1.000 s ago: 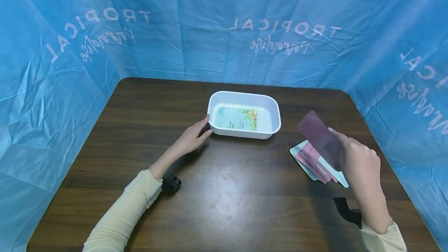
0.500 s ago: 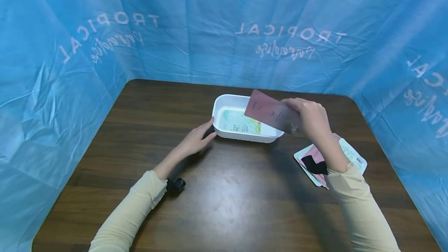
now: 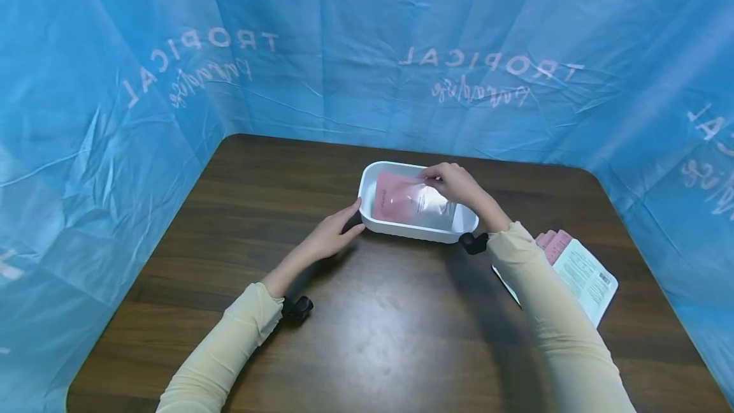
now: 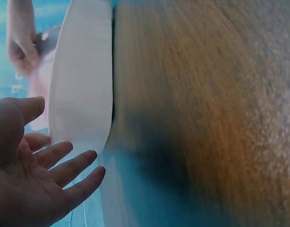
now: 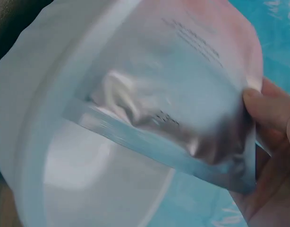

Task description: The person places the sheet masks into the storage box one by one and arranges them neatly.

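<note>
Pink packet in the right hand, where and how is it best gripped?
Probably by the far edge of the pink packet, in a light pinch coming from above and the right, about as the right hand holds it. The packet is thin and flat, so an edge suits a pinch, while its near edge sits close to the near wall of the white tray, leaving less room.

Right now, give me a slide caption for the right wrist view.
A right hand pinches a shiny pink packet by its edge at the mouth of a white tub.
</note>
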The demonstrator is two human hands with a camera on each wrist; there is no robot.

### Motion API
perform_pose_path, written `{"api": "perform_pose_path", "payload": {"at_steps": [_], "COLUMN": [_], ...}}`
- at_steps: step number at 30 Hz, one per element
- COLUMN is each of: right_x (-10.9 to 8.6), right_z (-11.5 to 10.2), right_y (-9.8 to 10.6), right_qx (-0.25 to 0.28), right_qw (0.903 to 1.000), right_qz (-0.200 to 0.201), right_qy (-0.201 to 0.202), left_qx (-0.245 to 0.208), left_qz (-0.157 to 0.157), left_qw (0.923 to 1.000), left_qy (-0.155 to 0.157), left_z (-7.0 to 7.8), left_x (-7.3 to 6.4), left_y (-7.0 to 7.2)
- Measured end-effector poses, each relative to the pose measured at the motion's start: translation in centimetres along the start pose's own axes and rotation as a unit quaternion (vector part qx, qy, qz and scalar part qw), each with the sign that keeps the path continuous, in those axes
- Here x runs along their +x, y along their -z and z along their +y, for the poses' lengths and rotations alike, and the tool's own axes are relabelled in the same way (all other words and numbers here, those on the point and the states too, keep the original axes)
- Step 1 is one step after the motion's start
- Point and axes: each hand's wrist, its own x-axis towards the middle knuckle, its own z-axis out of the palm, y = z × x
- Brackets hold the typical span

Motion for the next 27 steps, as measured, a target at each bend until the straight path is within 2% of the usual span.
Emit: {"api": "perform_pose_path", "payload": {"at_steps": [3, 7, 11, 14, 19, 23, 27], "right_x": [0.6, 1.1, 1.6, 1.8, 1.5, 1.0, 0.6], "right_z": [1.1, 2.2, 2.5, 2.4, 2.0, 1.7, 1.1], "right_y": [-1.0, -2.2, -3.2, -3.8, -4.8, -5.6, -5.9], "right_qx": [0.039, 0.042, -0.017, -0.071, -0.117, -0.150, -0.195], "right_qw": [0.9981, 0.9973, 0.9979, 0.9946, 0.9881, 0.9847, 0.9785], "right_qz": [-0.047, -0.059, -0.063, -0.075, -0.100, -0.088, -0.059], "right_qy": [0.004, -0.005, 0.005, 0.010, -0.004, -0.007, -0.033], "left_qx": [-0.002, -0.002, -0.004, -0.004, -0.002, -0.001, -0.003], "left_qz": [0.001, 0.000, 0.006, 0.008, 0.006, 0.004, 0.007], "left_qw": [1.0000, 1.0000, 1.0000, 1.0000, 1.0000, 1.0000, 1.0000], "left_qy": [0.002, 0.002, 0.001, -0.001, 0.001, 0.006, 0.004], "left_z": [0.1, 0.1, 0.0, 0.1, 0.3, 0.3, 0.2], "left_x": [-0.1, 0.0, 0.0, -0.1, -0.1, -0.2, -0.3], "left_y": [-0.1, -0.4, -0.4, -0.5, -0.6, -0.6, -0.5]}}
